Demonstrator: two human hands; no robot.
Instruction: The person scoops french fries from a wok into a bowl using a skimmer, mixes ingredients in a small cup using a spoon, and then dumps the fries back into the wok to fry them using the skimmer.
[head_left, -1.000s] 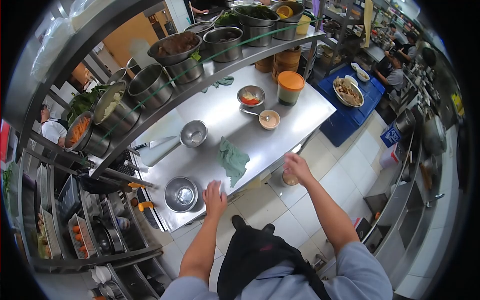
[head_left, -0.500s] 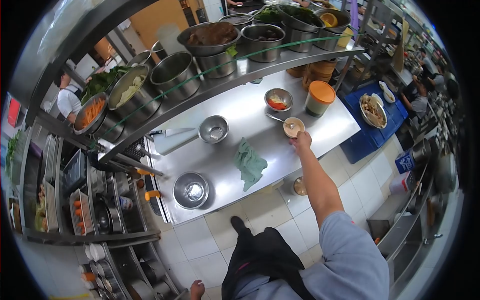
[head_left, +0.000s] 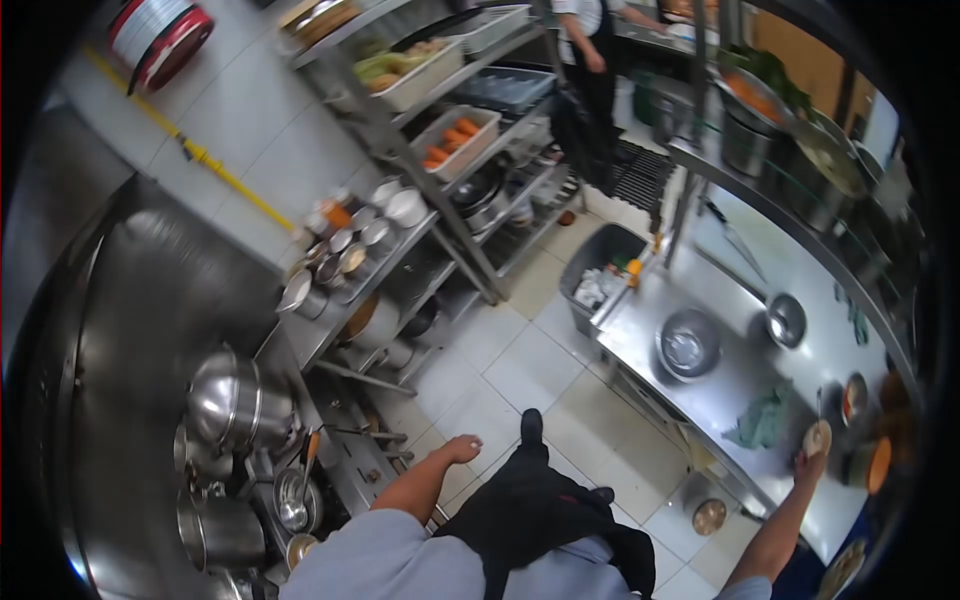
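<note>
In the head view my right hand (head_left: 812, 466) grips the rim of a small bowl of light orange sauce (head_left: 818, 436) on the steel worktable. A spoon (head_left: 820, 403) stands in the sauce. Beside it are a steel bowl with red and pale food (head_left: 854, 398) and a tub with an orange lid (head_left: 878, 465). A crumpled green cloth (head_left: 760, 420) lies to the left of the sauce bowl. My left hand (head_left: 463, 448) hangs over the floor, its fingers curled, with nothing visible in it.
Two steel bowls, one large (head_left: 688, 345) and one small (head_left: 786, 320), stand on the worktable (head_left: 640, 310). A knife (head_left: 735, 243) lies on a cutting board. A grey bin (head_left: 600, 250), shelves (head_left: 490, 260) and a stove area with pots (head_left: 240, 400) surround the tiled floor. Another person stands at the back.
The view has swung left, so the worktable now sits at the right and shelves and pots appear. My left hand has risen forward; my right hand stays at the sauce bowl.
</note>
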